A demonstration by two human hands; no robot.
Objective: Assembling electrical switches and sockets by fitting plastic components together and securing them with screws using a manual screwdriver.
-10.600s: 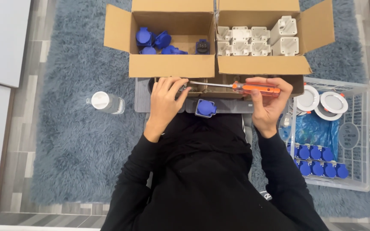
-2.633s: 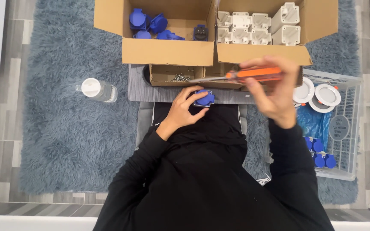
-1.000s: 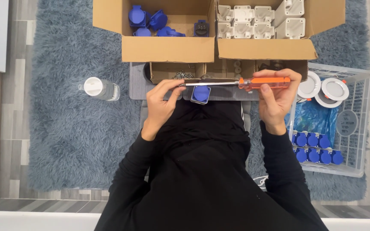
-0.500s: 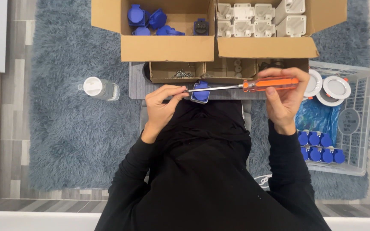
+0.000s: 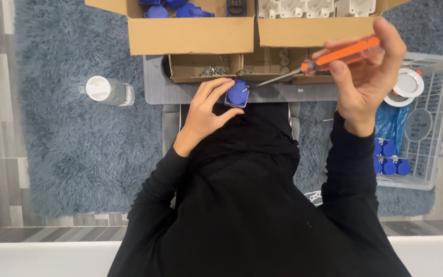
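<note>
On the grey tabletop (image 5: 155,92), the left hand (image 5: 206,110) now grasps the blue socket (image 5: 237,93), while the right hand (image 5: 367,77), gripping the orange screwdriver (image 5: 342,54), has lifted away.

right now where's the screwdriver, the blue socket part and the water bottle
screwdriver (image 5: 345,53), head view, on its orange handle
blue socket part (image 5: 237,93), head view, on its blue face
water bottle (image 5: 99,88), head view, on its white cap
</note>
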